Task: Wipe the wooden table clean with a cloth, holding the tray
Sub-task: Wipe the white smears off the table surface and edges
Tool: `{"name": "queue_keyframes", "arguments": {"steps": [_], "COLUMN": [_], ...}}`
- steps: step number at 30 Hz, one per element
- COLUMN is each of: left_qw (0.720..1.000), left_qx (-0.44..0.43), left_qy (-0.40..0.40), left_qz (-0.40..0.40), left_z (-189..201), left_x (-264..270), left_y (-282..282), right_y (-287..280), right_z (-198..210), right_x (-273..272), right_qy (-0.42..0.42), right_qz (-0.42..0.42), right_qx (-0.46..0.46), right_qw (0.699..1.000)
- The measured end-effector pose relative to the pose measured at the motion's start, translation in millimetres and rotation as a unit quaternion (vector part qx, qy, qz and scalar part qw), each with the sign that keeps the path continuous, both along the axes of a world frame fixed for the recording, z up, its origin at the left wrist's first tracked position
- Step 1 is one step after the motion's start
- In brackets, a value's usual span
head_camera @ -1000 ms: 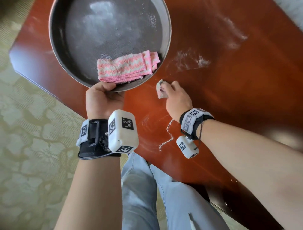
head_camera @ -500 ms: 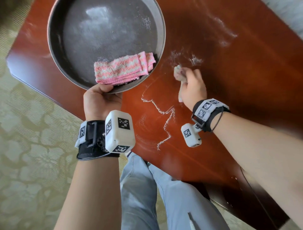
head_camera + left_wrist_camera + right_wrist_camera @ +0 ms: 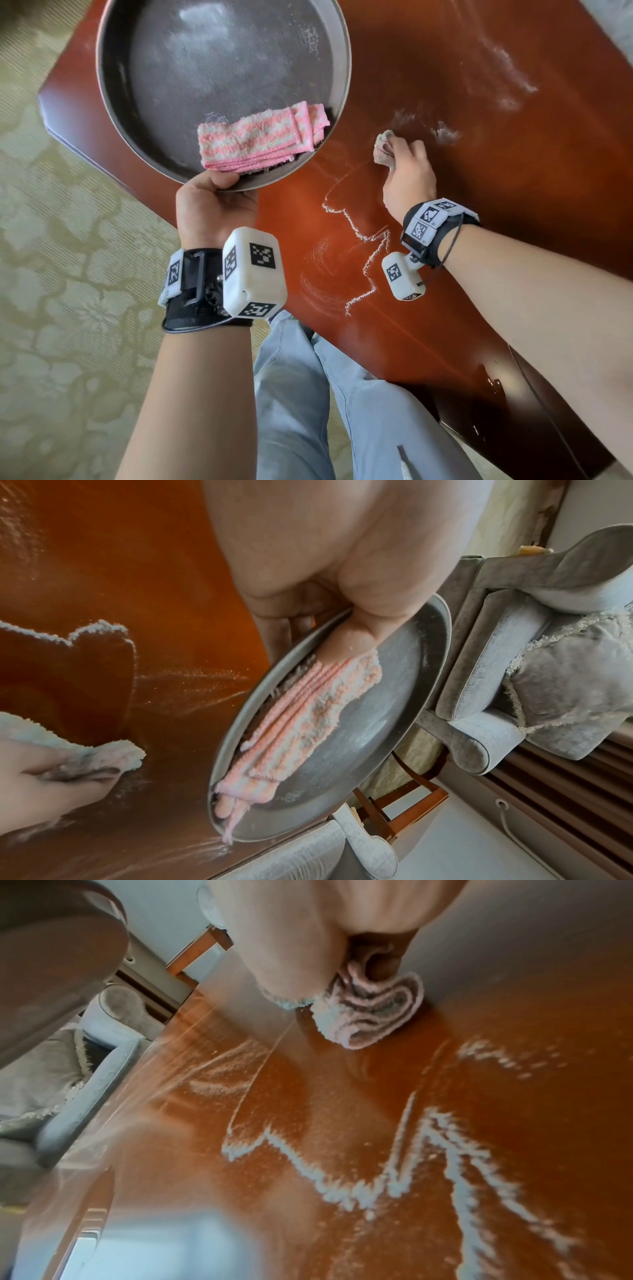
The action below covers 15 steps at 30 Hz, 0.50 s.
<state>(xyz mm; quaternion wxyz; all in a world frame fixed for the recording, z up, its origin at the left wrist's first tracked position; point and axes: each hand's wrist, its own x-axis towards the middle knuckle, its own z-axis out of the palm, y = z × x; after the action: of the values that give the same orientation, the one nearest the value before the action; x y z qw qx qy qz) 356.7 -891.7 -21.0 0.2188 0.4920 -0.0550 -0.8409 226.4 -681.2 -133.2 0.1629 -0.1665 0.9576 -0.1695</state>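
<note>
My left hand grips the near rim of a round grey metal tray, thumb inside the rim. A folded pink-and-white striped cloth lies in the tray by my thumb. The tray hangs tilted over the left corner of the red-brown wooden table. My right hand holds a small bunched cloth, pressed on the tabletop right of the tray. In the right wrist view its folds show under my fingers. A zigzag ridge of white powder lies near my wrist.
More powder smears lie just past the cloth, and streaks run toward the far right. Grey armchairs stand beyond the table. My legs in light jeans are at the near edge, with patterned carpet to the left.
My right hand swept the cloth from beside the tray's rim away to the right and farther out, leaving a longer zigzag ridge of powder. My left hand kept its hold on the tray.
</note>
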Motion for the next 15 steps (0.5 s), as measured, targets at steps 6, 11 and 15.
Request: {"name": "queue_keyframes", "arguments": {"steps": [6, 11, 15], "left_qw": [1.0, 1.0, 1.0], "left_qx": [-0.016, -0.016, -0.014], "left_qy": [0.0, 0.002, 0.002], "left_qz": [0.008, 0.014, 0.023], "left_z": [2, 1, 5], "left_x": [16, 32, 43], "left_y": [-20, -28, -31], "right_y": [-35, -57, -53], "right_z": [4, 18, 20], "right_x": [8, 20, 42], "right_qy": [-0.024, -0.088, -0.155], "right_qz": [0.09, 0.196, 0.291], "right_qx": [0.02, 0.051, 0.045], "right_qw": [0.995, 0.975, 0.943]}}
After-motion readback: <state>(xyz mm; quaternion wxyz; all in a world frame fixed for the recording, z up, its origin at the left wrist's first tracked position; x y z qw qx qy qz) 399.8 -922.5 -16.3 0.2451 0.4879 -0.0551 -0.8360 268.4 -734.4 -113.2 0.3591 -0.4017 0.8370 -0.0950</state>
